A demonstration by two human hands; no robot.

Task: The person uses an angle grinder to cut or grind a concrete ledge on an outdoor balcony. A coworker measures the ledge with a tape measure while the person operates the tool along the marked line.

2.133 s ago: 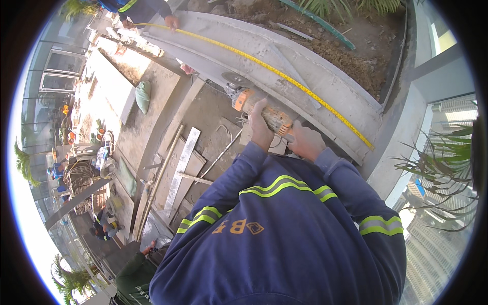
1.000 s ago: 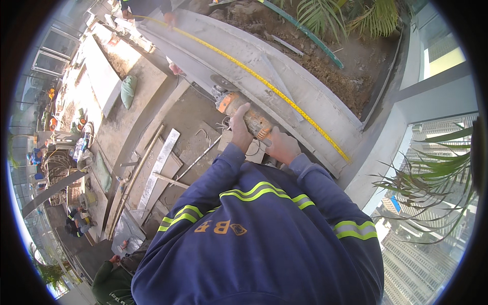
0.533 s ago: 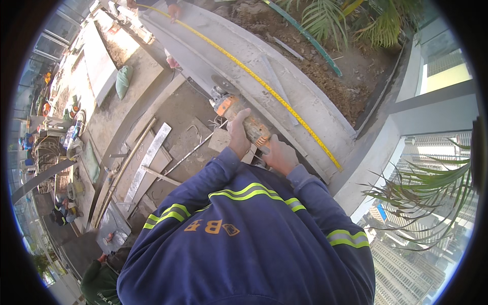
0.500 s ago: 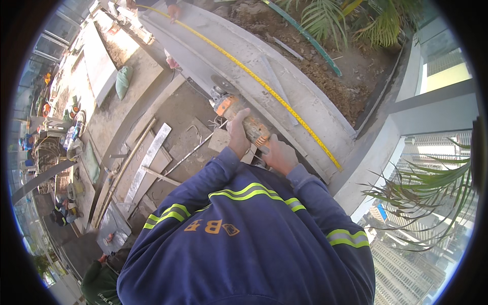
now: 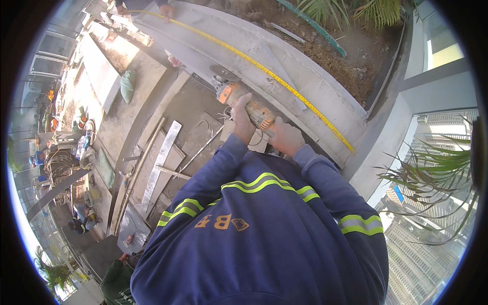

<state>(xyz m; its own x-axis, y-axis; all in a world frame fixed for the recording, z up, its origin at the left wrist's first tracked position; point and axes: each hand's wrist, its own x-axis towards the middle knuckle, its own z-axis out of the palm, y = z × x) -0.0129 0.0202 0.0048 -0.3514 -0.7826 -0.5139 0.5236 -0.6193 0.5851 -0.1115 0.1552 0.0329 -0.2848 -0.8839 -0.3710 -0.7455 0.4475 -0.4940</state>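
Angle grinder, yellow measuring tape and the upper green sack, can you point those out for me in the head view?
Angle grinder (image 5: 258,112): head view, on its motor body.
Yellow measuring tape (image 5: 270,73): head view, midway along its blade.
Upper green sack (image 5: 127,87): head view, middle of its side.

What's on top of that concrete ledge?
A yellow measuring tape runs along the ledge, crossing a flat grey strip; a co-worker's hand is near the far end. Whatever lies beneath the tape is hidden.

Curved grey ledge (image 5: 249,40): yellow tape measure (image 5: 264,70) laid lengthwise (crossing over thin pale strip (image 5: 277,64)).
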